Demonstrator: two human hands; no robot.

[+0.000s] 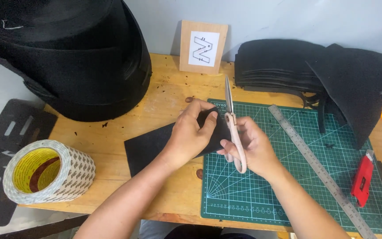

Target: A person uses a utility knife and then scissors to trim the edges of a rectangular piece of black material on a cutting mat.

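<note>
Two hands meet at the green mat's (288, 186) left edge, with bare mat to the right as far as the ruler (319, 168). Left hand (191, 135) pinches the black sheet (149, 148), fingers curled over its top. Right hand (255, 148) is closed around the scissors (233, 124), blades pointing up and away.

The left hand (191, 135) covers much of the black sheet (149, 148), hiding where the scissors (233, 119) meet it. The metal ruler (319, 166) and dark slotted panel (5, 146) run off the frame's edges.
</note>
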